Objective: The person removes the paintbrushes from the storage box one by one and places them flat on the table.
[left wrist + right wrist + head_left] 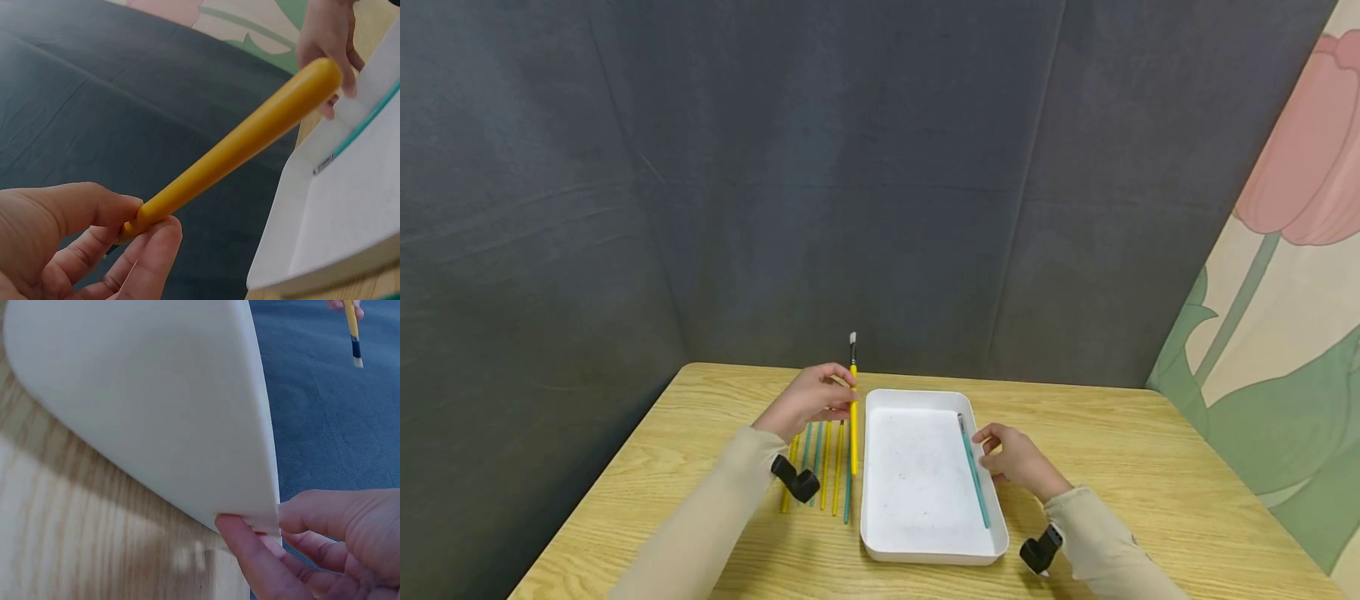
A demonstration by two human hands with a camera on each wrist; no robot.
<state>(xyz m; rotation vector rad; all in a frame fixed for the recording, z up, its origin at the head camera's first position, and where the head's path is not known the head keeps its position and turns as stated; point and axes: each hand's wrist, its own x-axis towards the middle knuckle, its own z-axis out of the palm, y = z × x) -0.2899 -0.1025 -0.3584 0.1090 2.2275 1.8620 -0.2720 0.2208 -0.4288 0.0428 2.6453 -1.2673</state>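
My left hand pinches a yellow paintbrush between thumb and fingertips. The brush stands nearly upright beside the tray's left edge, white bristles up, and in the left wrist view its rounded handle end points toward the camera. At the tray's right side, my right hand grips the rim of the white tray, with the thumb at the top edge and fingers against the outer wall. Inside the tray, along its right wall, lies one teal paintbrush.
Several yellow and teal paintbrushes lie side by side on the wooden table, left of the tray and partly hidden by the left hand and wrist; a teal brush is closest to the tray. Behind the table hangs a dark curtain.
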